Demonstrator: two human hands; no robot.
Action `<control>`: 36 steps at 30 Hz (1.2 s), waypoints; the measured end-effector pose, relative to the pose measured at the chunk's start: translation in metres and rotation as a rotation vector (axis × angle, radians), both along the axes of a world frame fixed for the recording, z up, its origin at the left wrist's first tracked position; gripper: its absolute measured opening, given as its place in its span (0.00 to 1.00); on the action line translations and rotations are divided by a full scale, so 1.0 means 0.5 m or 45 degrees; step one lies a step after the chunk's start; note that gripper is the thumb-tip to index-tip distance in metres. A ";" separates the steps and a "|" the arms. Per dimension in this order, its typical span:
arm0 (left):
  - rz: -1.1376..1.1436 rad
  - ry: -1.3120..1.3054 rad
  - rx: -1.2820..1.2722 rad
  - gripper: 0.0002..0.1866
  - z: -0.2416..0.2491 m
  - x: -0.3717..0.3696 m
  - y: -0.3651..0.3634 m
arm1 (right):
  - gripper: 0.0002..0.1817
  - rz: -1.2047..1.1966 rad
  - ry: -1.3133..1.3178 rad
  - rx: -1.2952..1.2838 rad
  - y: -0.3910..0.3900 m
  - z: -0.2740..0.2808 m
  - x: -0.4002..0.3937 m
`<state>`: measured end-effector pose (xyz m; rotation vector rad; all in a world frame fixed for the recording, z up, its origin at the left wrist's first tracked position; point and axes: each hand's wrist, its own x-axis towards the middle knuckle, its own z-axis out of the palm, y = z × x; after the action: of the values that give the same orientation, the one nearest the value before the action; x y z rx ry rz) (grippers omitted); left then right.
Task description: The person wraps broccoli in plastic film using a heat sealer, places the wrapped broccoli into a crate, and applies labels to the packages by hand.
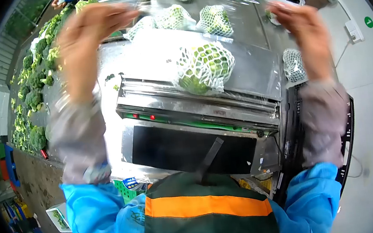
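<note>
Both my hands are raised at the far side of a steel wrapping machine (199, 110), blurred by motion. A sheet of clear plastic film (238, 1) stretches between them. My left hand (93, 26) is closed on the film's left end, fingers pressed together. On the right, my right hand (299, 18) pinches the other end. Below the film, a green broccoli head in a white foam net (207, 66) lies on the machine's top plate, nearer me than either hand.
More netted heads (214, 20) stand beyond the machine. Loose broccoli (33, 81) is heaped along the table at left. A black keyboard-like panel (347, 130) lies at right, near another netted piece (294, 64). At top left shows another person's hand (59, 0).
</note>
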<state>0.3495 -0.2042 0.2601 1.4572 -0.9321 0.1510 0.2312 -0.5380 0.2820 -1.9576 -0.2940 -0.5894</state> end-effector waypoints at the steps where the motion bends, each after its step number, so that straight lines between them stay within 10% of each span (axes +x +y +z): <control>1: 0.207 -0.346 0.299 0.18 -0.063 0.065 -0.044 | 0.11 0.005 -0.039 -0.442 -0.024 -0.062 0.069; 2: 0.496 -0.536 0.911 0.24 -0.161 0.111 -0.079 | 0.18 -0.146 0.025 -0.895 -0.037 -0.155 0.104; 5: -0.106 -0.282 1.005 0.32 -0.318 0.084 -0.151 | 0.42 0.260 0.612 -0.667 -0.007 -0.293 0.088; 7: -0.383 0.168 0.579 0.36 -0.373 0.093 -0.183 | 0.49 0.257 0.436 -0.586 0.015 -0.304 0.091; 11: -0.679 0.535 0.509 0.49 -0.301 0.061 -0.177 | 0.47 0.295 0.423 -0.229 0.016 -0.319 0.066; 12: -0.803 0.301 0.929 0.45 -0.188 0.050 -0.170 | 0.42 0.386 0.669 0.253 0.013 -0.338 0.043; 15: -1.061 0.735 0.703 0.36 -0.147 -0.050 -0.121 | 0.38 0.593 0.900 0.234 0.062 -0.222 -0.081; 21: -1.138 1.914 0.817 0.32 -0.225 -0.265 -0.009 | 0.54 0.705 1.485 0.545 0.156 -0.331 -0.319; 23: -1.087 2.358 0.753 0.29 -0.331 -0.290 0.008 | 0.38 0.543 1.869 1.027 0.184 -0.362 -0.338; 25: -1.234 1.818 0.767 0.26 -0.361 -0.302 0.012 | 0.31 0.601 1.437 0.684 0.201 -0.405 -0.356; 27: -1.278 1.951 1.141 0.27 -0.395 -0.295 0.028 | 0.32 0.523 1.799 1.087 0.204 -0.377 -0.371; 32: -1.044 2.122 0.583 0.33 -0.330 -0.389 0.113 | 0.30 0.331 1.635 1.339 0.210 -0.358 -0.489; 36: -0.662 1.229 0.725 0.29 -0.255 -0.448 0.140 | 0.22 -0.030 1.161 1.442 0.257 -0.343 -0.572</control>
<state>0.1254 -0.1340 0.1325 1.4741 -0.5084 -1.1861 -0.0550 -0.4092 0.1105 -0.9388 0.5424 0.1836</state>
